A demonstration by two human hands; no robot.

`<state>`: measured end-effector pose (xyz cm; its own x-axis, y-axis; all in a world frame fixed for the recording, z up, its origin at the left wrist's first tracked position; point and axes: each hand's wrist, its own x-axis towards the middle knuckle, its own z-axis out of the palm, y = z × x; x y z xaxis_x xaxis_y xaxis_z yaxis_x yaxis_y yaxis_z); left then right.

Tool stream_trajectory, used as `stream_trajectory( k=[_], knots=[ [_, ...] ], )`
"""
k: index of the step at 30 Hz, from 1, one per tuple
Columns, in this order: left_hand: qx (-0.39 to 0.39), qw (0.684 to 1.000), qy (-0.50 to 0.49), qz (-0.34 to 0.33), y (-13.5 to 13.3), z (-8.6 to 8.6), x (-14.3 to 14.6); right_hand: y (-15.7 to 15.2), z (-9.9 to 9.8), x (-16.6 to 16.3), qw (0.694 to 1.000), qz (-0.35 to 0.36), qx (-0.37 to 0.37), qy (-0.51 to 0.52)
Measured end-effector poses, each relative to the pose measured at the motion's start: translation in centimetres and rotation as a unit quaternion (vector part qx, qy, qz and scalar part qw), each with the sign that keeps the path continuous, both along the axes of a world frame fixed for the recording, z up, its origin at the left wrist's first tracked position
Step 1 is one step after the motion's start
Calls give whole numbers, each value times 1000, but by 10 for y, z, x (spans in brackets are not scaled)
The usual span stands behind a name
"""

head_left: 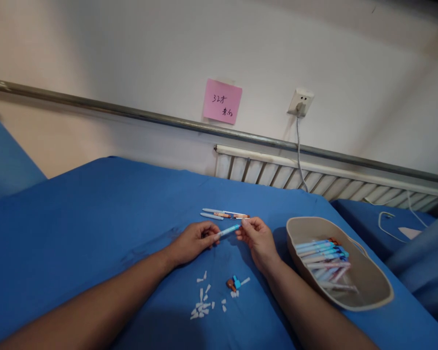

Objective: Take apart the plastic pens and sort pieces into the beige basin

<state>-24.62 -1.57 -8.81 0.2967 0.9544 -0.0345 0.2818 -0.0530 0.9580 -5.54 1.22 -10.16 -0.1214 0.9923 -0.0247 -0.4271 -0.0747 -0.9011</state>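
Observation:
Both hands hold one light blue pen (228, 230) over the blue table (95, 233). My left hand (194, 241) is closed round its lower end. My right hand (254, 237) pinches its upper tip with thumb and fingers. Just beyond the hands, two or three finished pens (224, 214) lie flat on the cloth. Near my forearms lie several small white pen parts (203, 302) and a blue and a brown cap (234, 283). A beige oval tray (375, 287) to the right of my right hand holds several blue and pink pens (326, 256).
A white radiator (314, 177) and a metal rail (95, 104) run along the wall behind the table. A pink note (222, 101) and a socket (300, 102) with a cable are on the wall. Another blue-covered surface (394, 221) with a white cable lies at right.

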Motion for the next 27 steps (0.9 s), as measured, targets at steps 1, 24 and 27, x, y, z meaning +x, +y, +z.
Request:
stream_trajectory(
  k=[1, 24, 27],
  knots=[
    [0, 1000, 3, 1, -1, 1, 0, 0, -1, 0, 1000, -3, -1, -8],
    [1, 999, 42, -23, -5, 5, 2, 3, -5, 2, 996, -5, 40, -77],
    [2, 999, 42, -33, -5, 5, 2, 2, -4, 2, 997, 0, 38, -70]
  ],
)
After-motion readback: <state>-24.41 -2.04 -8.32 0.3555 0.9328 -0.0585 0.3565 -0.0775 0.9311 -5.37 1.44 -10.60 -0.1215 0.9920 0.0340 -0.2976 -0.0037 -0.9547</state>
